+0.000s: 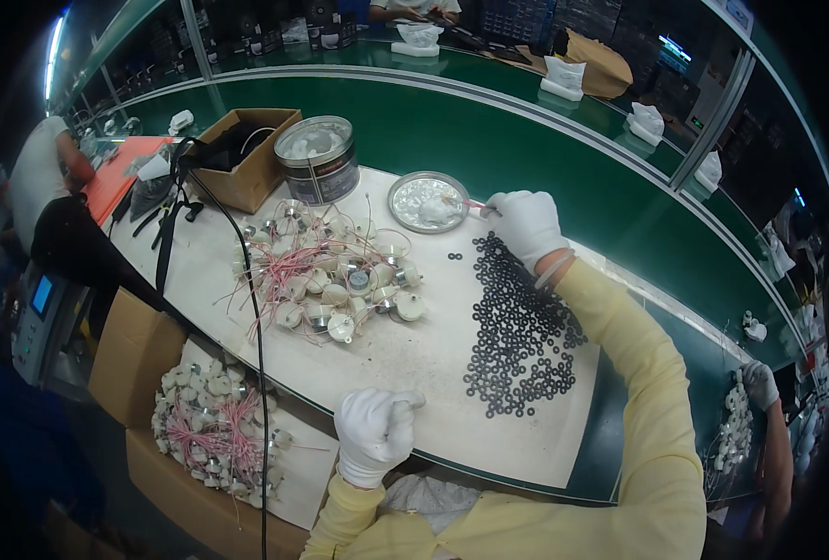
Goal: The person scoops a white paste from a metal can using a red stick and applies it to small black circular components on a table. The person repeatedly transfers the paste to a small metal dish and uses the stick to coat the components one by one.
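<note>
My right hand (pixel 526 229), in a white glove, pinches a thin brush-like stick (pixel 471 203) whose far end is in the white paste on a round metal lid (pixel 428 203). Below that hand spreads a pile of small black rings (pixel 517 327), and two loose rings (pixel 455 256) lie left of it. Near the table's front edge is my left hand (pixel 375 434), also gloved, its fingers curled closed. Whatever it may hold is hidden. Small white-capped motors (pixel 340 280) with pink wires lie heaped left of the lid.
An open tin (pixel 317 161) of white paste and a cardboard box (pixel 246 159) stand behind the motors. A black cable (pixel 256 327) hangs across the left side. Below the table edge, a carton (pixel 153 448) holds more motors. Co-workers (pixel 46 187) are at left, right and across the green conveyor (pixel 489 121).
</note>
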`<action>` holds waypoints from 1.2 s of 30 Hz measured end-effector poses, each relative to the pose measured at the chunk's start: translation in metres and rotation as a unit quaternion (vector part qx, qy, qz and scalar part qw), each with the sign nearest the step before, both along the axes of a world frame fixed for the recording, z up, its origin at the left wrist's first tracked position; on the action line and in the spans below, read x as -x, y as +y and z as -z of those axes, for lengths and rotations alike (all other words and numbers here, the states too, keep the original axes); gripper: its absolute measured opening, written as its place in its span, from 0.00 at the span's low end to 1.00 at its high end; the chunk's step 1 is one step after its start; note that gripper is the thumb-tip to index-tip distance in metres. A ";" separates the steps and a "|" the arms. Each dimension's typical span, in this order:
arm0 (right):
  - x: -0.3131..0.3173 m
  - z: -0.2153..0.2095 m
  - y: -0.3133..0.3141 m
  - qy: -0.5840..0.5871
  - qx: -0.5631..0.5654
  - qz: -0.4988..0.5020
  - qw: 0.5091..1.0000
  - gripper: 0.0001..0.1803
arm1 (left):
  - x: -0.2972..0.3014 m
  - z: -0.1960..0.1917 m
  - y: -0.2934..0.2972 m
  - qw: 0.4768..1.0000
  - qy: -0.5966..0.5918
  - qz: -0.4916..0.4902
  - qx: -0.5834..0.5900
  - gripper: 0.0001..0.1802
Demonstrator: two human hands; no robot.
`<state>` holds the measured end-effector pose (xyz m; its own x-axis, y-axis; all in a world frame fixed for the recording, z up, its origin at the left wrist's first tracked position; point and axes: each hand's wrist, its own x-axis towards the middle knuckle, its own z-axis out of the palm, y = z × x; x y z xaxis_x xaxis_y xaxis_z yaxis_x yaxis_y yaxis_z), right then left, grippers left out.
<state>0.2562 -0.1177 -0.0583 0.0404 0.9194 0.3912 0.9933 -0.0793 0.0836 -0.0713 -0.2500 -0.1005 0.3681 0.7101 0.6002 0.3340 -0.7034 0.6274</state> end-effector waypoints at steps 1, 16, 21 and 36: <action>-0.001 0.005 0.000 -0.032 -0.015 -0.009 0.999 0.13 | 0.000 0.000 0.000 1.000 0.003 0.002 0.000 0.15; 0.002 0.026 0.012 -0.149 -0.033 0.005 0.988 0.12 | 0.000 0.000 0.000 1.000 -0.002 0.004 -0.008 0.12; 0.004 0.017 0.008 -0.141 -0.003 0.016 0.990 0.11 | 0.001 -0.001 0.000 1.000 0.000 0.002 -0.006 0.13; -0.004 -0.008 -0.021 -0.103 0.016 -0.008 0.995 0.10 | 0.001 0.003 0.000 1.000 -0.003 -0.004 -0.015 0.13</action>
